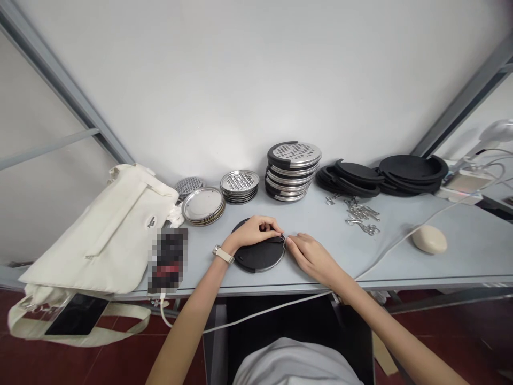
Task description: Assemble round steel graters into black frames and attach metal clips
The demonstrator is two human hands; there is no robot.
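A round black disc (pixel 258 258) with a thin silver rim lies on the grey table in front of me. My left hand (pixel 255 231) reaches over its top, thumb and forefinger pinched at the right edge. There they grip a small shiny metal clasp (pixel 284 240), mostly covered by fingertips. From the right, my right hand (pixel 310 255) comes to the same spot, its thumb and forefinger pressed together at the clasp. Beyond the disc, to the right, is a loose pile of small metal clasps (pixel 360 209).
Along the wall stand stacked graters with black rims (pixel 294 153), grater plates (pixel 240 182), plain metal discs (pixel 203 204) and black plastic rings (pixel 358 172). A cream bag (pixel 108 230) and a blurred phone (pixel 166 259) sit left. A white cable (pixel 385 258) crosses near a beige mouse (pixel 429 238).
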